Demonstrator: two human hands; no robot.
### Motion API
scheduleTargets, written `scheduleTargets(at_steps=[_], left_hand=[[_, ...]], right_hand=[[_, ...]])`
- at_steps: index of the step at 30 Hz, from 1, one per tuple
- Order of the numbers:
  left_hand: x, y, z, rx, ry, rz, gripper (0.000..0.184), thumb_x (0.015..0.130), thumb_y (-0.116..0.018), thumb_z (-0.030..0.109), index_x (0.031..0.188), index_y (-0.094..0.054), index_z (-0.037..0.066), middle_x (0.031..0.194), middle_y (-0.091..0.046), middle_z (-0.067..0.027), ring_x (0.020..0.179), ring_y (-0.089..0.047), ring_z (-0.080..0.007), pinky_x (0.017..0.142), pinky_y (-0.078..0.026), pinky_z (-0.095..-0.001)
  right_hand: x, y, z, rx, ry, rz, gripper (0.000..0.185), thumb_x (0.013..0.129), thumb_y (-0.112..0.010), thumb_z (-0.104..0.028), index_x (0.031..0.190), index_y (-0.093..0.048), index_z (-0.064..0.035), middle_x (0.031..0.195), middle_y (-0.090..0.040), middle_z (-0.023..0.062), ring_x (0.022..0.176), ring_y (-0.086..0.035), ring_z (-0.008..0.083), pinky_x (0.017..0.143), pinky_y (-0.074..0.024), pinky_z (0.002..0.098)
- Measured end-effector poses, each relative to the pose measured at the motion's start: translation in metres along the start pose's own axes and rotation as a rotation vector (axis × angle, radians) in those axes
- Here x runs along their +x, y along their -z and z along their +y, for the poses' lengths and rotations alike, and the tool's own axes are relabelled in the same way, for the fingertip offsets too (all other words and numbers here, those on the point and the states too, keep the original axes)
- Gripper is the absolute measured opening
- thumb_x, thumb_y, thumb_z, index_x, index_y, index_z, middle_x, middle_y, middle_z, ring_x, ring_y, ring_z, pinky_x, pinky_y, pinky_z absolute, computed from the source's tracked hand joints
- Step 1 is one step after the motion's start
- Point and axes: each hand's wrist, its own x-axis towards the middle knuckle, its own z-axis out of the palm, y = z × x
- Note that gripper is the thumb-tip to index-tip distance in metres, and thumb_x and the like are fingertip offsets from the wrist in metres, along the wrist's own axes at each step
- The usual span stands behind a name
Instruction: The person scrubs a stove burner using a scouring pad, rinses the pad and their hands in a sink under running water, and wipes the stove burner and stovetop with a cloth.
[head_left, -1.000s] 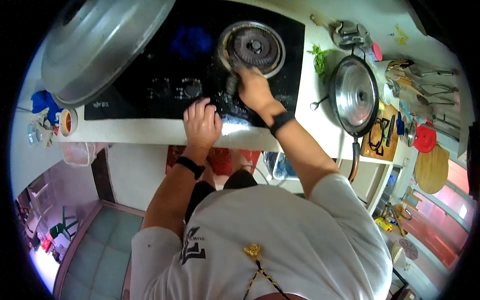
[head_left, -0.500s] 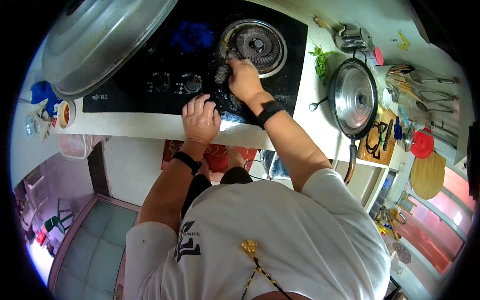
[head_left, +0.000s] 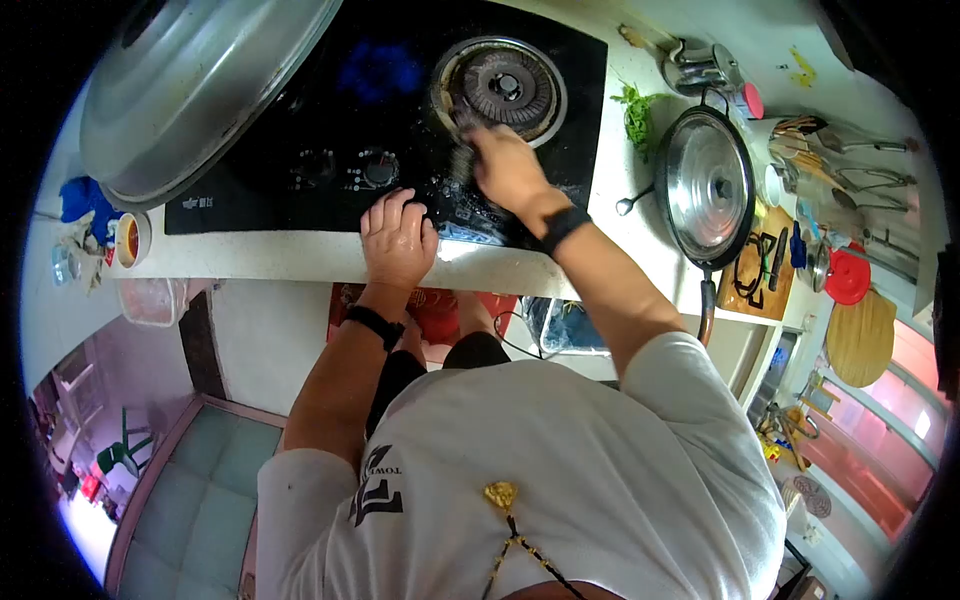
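My right hand [head_left: 510,165] grips a grey steel wool scrubber [head_left: 461,162], blurred by motion, against the black glass cooktop [head_left: 285,215]. It is at the lower left of the round gas burner [head_left: 507,88], whose metal ring looks stained brown. Wet streaks and dark specks lie on the glass near this hand. My left hand [head_left: 397,235] lies flat on the cooktop's front edge, fingers stretched out and holding nothing. Just above its fingertips is a control knob [head_left: 381,170].
A large metal wok lid or pan [head_left: 200,90] covers the cooktop's left side. Right of it stand a glass-lidded pan [head_left: 705,190], green leaves [head_left: 637,115] and a metal kettle [head_left: 703,70]. A small bowl [head_left: 133,240] sits at the left counter end.
My right hand has shifted slightly right and down with the steel wool scrubber, which is now smeared by motion. My left hand stays in place on the cooktop edge.
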Motion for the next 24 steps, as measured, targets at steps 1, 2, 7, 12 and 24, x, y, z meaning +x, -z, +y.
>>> scheduleTargets(at_steps=[1,2,7,12,24], left_hand=[[0.001,0.0,0.0,0.009,0.0,0.013,0.021,0.077,-0.068,0.013,0.097,-0.064,0.009,0.122,-0.062,-0.0102,0.114,-0.055,-0.0328,0.097,-0.041,-0.0462],[-0.003,0.0,0.001,0.016,0.009,0.022,0.021,0.076,-0.069,0.014,0.096,-0.064,0.01,0.121,-0.062,-0.009,0.115,-0.056,-0.0315,0.097,-0.042,-0.0455],[-0.001,0.001,0.001,0.012,0.027,0.021,0.021,0.076,-0.069,0.014,0.096,-0.064,0.01,0.12,-0.062,-0.0086,0.115,-0.056,-0.0314,0.098,-0.041,-0.045],[-0.003,0.001,0.0,-0.017,0.039,0.02,0.021,0.076,-0.069,0.014,0.096,-0.064,0.01,0.121,-0.062,-0.0084,0.116,-0.056,-0.0312,0.099,-0.041,-0.045],[-0.001,0.003,0.001,0.017,0.026,0.012,0.02,0.076,-0.069,0.015,0.096,-0.064,0.01,0.12,-0.063,-0.0089,0.114,-0.057,-0.0309,0.095,-0.042,-0.0455]], right_hand=[[-0.014,0.01,0.013,-0.04,0.046,-0.001,0.038,0.073,-0.063,0.003,0.11,-0.065,-0.0026,0.099,-0.07,0.0195,0.104,-0.061,0.0368,0.093,-0.0491,0.0432],[-0.026,0.018,0.032,-0.081,0.051,-0.007,0.039,0.072,-0.063,0.004,0.111,-0.065,-0.0039,0.1,-0.07,0.019,0.104,-0.062,0.0365,0.094,-0.0494,0.0425],[-0.036,0.046,0.069,-0.226,-0.005,0.014,0.04,0.071,-0.064,0.005,0.11,-0.066,-0.0066,0.1,-0.07,0.0179,0.103,-0.062,0.0369,0.093,-0.0508,0.0425],[-0.031,0.005,0.012,-0.154,-0.028,0.146,0.036,0.067,-0.064,0.005,0.102,-0.066,-0.0031,0.095,-0.069,0.0181,0.1,-0.062,0.0389,0.09,-0.0498,0.0448],[-0.034,0.013,0.024,-0.181,-0.014,0.135,0.041,0.066,-0.058,0.011,0.105,-0.064,-0.0032,0.1,-0.067,0.0198,0.099,-0.062,0.0397,0.085,-0.0538,0.0449]])
